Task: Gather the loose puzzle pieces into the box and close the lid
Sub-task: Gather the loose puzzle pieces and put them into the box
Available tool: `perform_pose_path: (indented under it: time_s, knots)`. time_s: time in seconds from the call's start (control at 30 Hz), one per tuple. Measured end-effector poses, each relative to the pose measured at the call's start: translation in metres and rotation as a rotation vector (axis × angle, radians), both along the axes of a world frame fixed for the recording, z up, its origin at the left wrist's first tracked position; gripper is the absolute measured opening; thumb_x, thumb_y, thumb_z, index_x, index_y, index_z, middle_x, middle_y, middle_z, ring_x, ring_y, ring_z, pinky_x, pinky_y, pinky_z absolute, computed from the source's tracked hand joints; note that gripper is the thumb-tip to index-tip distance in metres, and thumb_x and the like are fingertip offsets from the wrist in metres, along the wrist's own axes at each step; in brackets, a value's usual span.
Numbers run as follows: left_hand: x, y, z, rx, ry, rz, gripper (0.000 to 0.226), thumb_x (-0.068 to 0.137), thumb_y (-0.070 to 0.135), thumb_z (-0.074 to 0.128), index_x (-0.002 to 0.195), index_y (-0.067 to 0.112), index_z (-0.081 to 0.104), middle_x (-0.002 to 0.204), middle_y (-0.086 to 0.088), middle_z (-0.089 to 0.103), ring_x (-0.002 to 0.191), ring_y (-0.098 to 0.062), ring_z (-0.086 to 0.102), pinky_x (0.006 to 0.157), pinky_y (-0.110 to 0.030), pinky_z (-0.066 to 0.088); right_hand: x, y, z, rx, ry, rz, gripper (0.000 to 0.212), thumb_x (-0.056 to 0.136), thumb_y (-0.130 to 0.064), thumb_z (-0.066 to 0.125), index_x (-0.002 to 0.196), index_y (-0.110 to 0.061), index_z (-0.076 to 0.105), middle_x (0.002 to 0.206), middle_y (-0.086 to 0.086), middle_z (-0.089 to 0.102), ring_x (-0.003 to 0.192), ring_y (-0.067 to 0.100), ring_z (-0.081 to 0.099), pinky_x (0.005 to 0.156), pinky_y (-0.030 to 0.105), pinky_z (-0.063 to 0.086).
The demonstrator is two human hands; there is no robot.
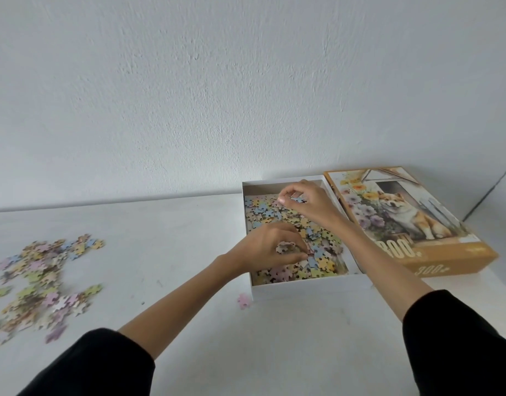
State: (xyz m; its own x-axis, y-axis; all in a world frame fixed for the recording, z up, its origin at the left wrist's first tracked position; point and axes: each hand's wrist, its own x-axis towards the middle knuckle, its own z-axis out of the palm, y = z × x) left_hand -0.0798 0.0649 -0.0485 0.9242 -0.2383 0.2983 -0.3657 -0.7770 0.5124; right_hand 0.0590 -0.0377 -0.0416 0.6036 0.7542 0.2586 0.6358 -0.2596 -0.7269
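An open white box (297, 287) sits on the table at centre right, with many pastel puzzle pieces (320, 261) inside it. My left hand (270, 248) is over the box's near half, its fingers curled round a small clump of pieces. Over the far half, my right hand (306, 202) pinches a few pieces between thumb and fingers. The orange lid (411, 224), printed with a dog and flowers, lies face up right beside the box. A pile of loose pieces (43, 281) is spread on the table at the far left. One pink piece (243, 300) lies just outside the box's near left corner.
The white table (174, 252) meets a white wall (246, 95) right behind the box. My two black sleeves reach in from the bottom edge.
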Motion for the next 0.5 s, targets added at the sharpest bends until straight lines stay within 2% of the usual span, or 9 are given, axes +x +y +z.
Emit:
perform_pose_path:
  time_s: [0.1, 0.23, 0.3, 0.37, 0.5]
  knots:
    - [0.000, 0.001, 0.002, -0.023, -0.020, 0.003, 0.021, 0.087, 0.032, 0.062, 0.093, 0.014, 0.072, 0.090, 0.001, 0.069, 0.080, -0.008, 0.062, 0.075, -0.030, 0.051, -0.003, 0.000, 0.002, 0.030, 0.014, -0.004, 0.018, 0.086, -0.036, 0.059, 0.087, -0.021, 0.069, 0.092, -0.002, 0.068, 0.094, 0.016, 0.059, 0.088, 0.036, 0.044]
    - [-0.001, 0.001, 0.006, -0.064, -0.057, 0.007, 0.025, 0.089, 0.033, 0.057, 0.094, 0.013, 0.071, 0.089, -0.002, 0.070, 0.080, -0.010, 0.064, 0.073, -0.033, 0.052, -0.007, 0.000, 0.006, 0.038, 0.015, -0.072, 0.039, 0.090, -0.050, 0.036, 0.083, -0.027, 0.067, 0.090, -0.005, 0.066, 0.093, 0.013, 0.059, 0.089, 0.042, 0.045]
    - [-0.003, 0.002, 0.009, -0.079, -0.068, 0.011, 0.025, 0.089, 0.032, 0.057, 0.094, 0.012, 0.071, 0.090, -0.003, 0.070, 0.081, -0.011, 0.064, 0.075, -0.033, 0.053, -0.010, -0.001, 0.010, 0.052, -0.005, -0.081, 0.048, 0.087, -0.048, 0.025, 0.084, -0.018, 0.063, 0.085, -0.011, 0.062, 0.093, 0.015, 0.057, 0.089, 0.039, 0.042]
    - [-0.007, 0.003, 0.013, -0.091, -0.087, 0.001, 0.021, 0.089, 0.028, 0.059, 0.095, 0.011, 0.071, 0.091, -0.003, 0.071, 0.081, -0.011, 0.065, 0.076, -0.031, 0.053, -0.014, 0.000, 0.016, 0.045, -0.024, -0.074, 0.049, 0.085, -0.044, 0.023, 0.086, -0.012, 0.059, 0.083, -0.015, 0.058, 0.096, 0.019, 0.055, 0.087, 0.039, 0.040]
    - [-0.017, 0.010, 0.021, -0.115, -0.119, -0.003, 0.017, 0.088, 0.022, 0.062, 0.093, 0.008, 0.071, 0.088, -0.004, 0.071, 0.078, -0.008, 0.064, 0.073, -0.028, 0.053, -0.017, 0.005, 0.024, 0.027, -0.033, -0.065, 0.036, 0.083, -0.043, 0.030, 0.085, -0.024, 0.060, 0.084, -0.009, 0.061, 0.095, 0.022, 0.056, 0.087, 0.048, 0.044]
